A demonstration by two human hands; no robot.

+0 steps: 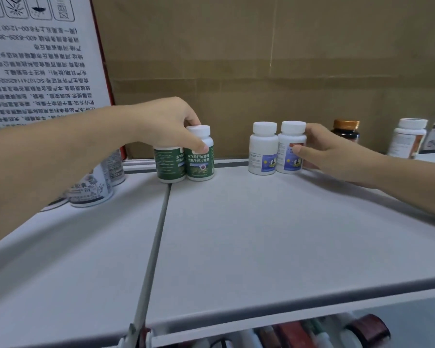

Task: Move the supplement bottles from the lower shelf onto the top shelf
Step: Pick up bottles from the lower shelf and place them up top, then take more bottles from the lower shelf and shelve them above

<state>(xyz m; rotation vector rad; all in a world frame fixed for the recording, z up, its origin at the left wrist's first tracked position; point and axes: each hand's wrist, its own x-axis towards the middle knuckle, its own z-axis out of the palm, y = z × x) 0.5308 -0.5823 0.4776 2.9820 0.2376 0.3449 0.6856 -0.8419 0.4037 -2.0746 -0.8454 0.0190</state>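
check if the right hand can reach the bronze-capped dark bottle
Probably yes: the dark bottle stands just behind the right hand, nothing between them, though that hand grips a white bottle.

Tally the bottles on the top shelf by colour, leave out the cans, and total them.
Green-label bottles: 2
Blue-label bottles: 2
Dark bottle: 1
Orange-label bottle: 1
Total: 6
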